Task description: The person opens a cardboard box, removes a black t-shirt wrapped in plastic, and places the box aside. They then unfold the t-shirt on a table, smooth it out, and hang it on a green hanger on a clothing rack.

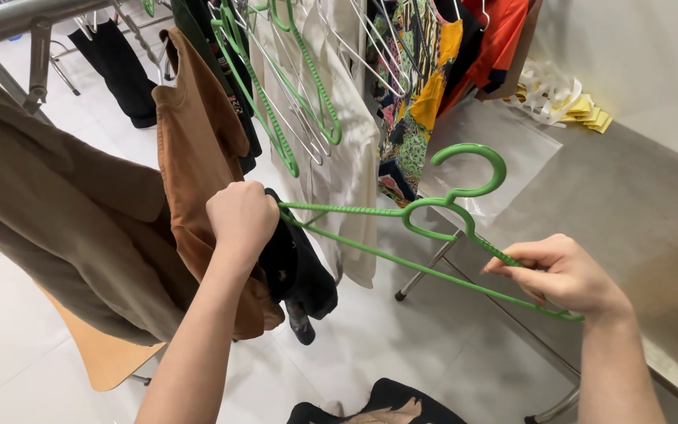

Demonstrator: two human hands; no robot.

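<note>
My left hand (240,217) is closed around one end of a green plastic hanger (433,210) together with a bunched black garment (300,271) that droops below the fist. My right hand (563,272) pinches the other arm of the same hanger near its far end. The hanger lies almost level between both hands, hook pointing up. A brown shirt (198,157) hangs just behind my left hand.
A metal clothes rail (9,20) carries a tan garment (49,212), empty green and wire hangers (292,86), a cream shirt (351,157) and colourful clothes (433,71). A grey steel table (629,188) with clear plastic and yellow papers (582,106) stands at right. Dark cloth (386,402) lies on the tiled floor.
</note>
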